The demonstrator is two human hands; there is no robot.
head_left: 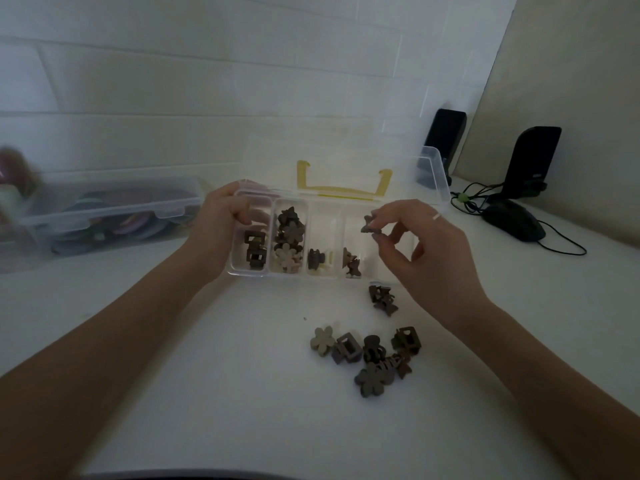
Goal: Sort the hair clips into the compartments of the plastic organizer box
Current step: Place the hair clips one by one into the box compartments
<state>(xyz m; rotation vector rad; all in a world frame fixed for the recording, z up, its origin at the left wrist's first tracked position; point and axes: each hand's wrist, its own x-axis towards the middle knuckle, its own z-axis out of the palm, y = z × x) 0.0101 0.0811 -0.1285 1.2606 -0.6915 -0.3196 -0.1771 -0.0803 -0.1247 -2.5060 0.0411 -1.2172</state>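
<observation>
A clear plastic organizer box (230,270) with a yellow handle lies open on the white table. Its leftmost compartment holds square clips (255,249), the one beside it flower clips (289,240), the third round claw clips (317,259), the fourth star clips (351,263). My left hand (221,223) grips the box's left end, fingers curled over the rim. My right hand (420,251) pinches a small dark star clip (370,226) above the fourth compartment. A loose pile of mixed clips (370,355) lies in front of the box, with two more clips (382,299) nearer it.
A larger clear lidded box (104,209) with colourful items sits at the left. Two black speakers (531,161) stand at the back right by the wall, with a black mouse (516,220) and its cables beside them.
</observation>
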